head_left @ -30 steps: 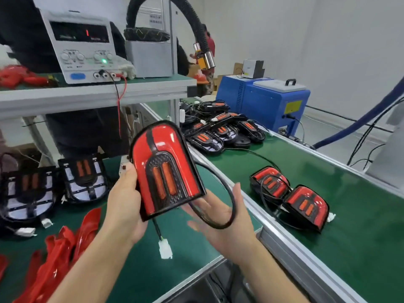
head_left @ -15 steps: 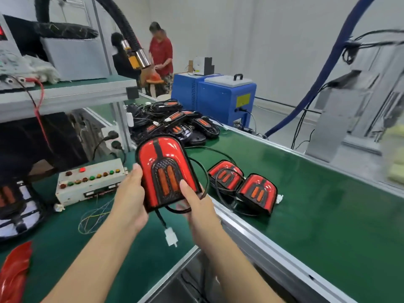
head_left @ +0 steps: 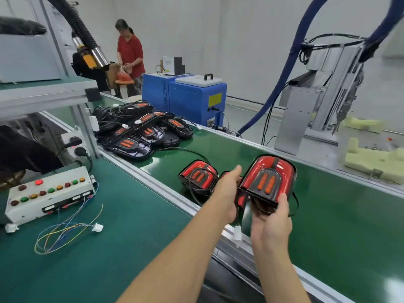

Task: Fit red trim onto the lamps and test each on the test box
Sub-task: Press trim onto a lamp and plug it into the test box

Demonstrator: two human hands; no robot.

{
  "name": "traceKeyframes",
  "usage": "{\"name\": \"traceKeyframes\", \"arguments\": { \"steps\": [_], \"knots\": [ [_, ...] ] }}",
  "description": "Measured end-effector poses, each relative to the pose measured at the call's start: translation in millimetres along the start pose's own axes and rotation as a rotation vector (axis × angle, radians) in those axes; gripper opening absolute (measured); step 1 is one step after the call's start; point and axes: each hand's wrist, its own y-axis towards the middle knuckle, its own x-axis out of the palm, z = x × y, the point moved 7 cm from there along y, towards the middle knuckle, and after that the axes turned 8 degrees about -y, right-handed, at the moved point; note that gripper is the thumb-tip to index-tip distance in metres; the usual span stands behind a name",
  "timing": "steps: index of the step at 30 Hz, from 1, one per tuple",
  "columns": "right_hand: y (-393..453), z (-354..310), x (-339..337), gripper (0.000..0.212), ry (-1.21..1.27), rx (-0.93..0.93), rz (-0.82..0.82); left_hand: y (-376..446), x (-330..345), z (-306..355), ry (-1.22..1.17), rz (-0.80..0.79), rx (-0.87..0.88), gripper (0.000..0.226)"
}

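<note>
Both hands carry a lamp with red trim [head_left: 267, 179] over the green conveyor belt [head_left: 328, 215]. My right hand [head_left: 272, 224] grips its near edge from below, thumb on top. At the lamp's left side, my left hand [head_left: 227, 191] grips it. The lamp's black cable loops beneath it and its white plug [head_left: 237, 235] dangles between my wrists. Two finished red lamps [head_left: 197, 174] lie on the belt just left of it, one mostly hidden by my left hand. The white test box [head_left: 48, 193] with coloured buttons sits on the bench at left, its loose wires ending in a white connector [head_left: 97, 227].
A pile of black untrimmed lamps [head_left: 142, 130] lies at the belt's far end. Blue machines [head_left: 192, 95] stand beyond the belt and a person in red works behind them. A metal rail [head_left: 153, 182] divides bench from belt. Cream foam fixtures [head_left: 376, 158] sit at right.
The view swung right. Both hands moved the red-trimmed lamp from over the bench out across the rail, over the belt beside the two finished lamps.
</note>
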Motion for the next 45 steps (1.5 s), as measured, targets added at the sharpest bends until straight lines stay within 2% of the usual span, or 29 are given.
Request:
{"name": "traceKeyframes", "arguments": {
  "steps": [2,6,10,13,15,18,22,25,27,30,32,36,38,41,43,45],
  "knots": [
    [11,-3,-19,0.037,-0.049,0.005,0.087,10,13,-27,-0.056,-0.019,-0.065,0.035],
    [29,4,-54,0.033,-0.211,0.097,0.171,29,10,-51,-0.196,0.073,-0.03,0.026],
    [45,2,-75,0.036,-0.35,0.208,0.153,41,6,-67,-0.311,0.119,0.049,0.034],
    [53,-4,-83,0.032,-0.49,0.264,0.118,44,16,-76,-0.187,0.092,0.157,0.06],
    [59,-6,-89,0.037,-0.674,0.268,0.102,43,22,-80,-0.068,0.083,0.252,0.075],
    [62,-3,-95,0.053,-0.923,0.25,0.082,37,22,-73,0.05,0.117,0.373,0.068],
    [59,3,-95,0.059,-1.065,0.243,0.014,39,10,-67,0.147,0.165,0.437,0.065],
    [55,-3,-95,0.068,-1.263,0.125,0.049,35,6,-66,0.228,0.168,0.492,0.06],
    [50,-12,-90,0.063,-1.444,-0.012,0.093,31,4,-67,0.248,0.186,0.556,0.044],
    [46,-21,-78,0.06,-1.735,-0.156,0.079,18,-10,-73,0.289,0.371,0.629,0.02],
    [44,-27,-75,0.062,-1.889,-0.189,0.077,6,-22,-78,0.342,0.477,0.612,0.019],
    [42,-36,-74,0.068,-2.119,-0.226,0.055,5,-37,-91,0.482,0.462,0.461,0.017],
    [40,-40,-77,0.075,-2.146,-0.212,0.044,1,-41,-91,0.553,0.432,0.441,0.017],
    [36,-43,-81,0.083,-2.057,-0.207,0.082,-9,-54,-83,0.569,0.416,0.469,0.017],
    [26,-45,-70,0.077,-1.925,-0.326,0.124,-17,-65,-71,0.549,0.442,0.504,0.017],
    [8,-45,-46,0.064,-1.763,-0.559,0.113,-24,-77,-55,0.523,0.473,0.553,0.022]
  ]
}}
